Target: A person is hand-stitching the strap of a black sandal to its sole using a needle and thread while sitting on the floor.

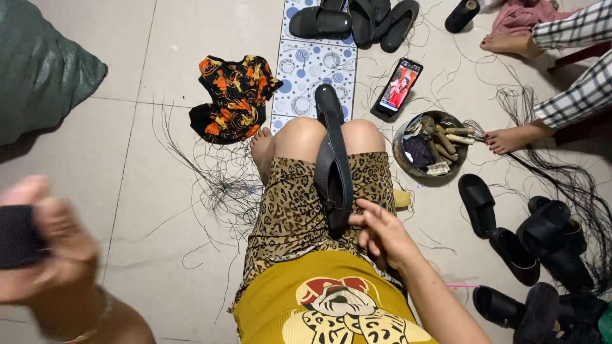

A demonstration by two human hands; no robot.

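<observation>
Mid-frame, my right hand (pixel 382 236) pinches the black sandal (pixel 333 165) lying along my lap; at lower left, my blurred left hand (pixel 44 255) closes on a dark pad (pixel 18 237). A steady pinch matters here.

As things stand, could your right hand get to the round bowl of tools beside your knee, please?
Probably yes: the right hand rests by the black sandal on the lap, and nothing stands between it and the bowl.
</observation>
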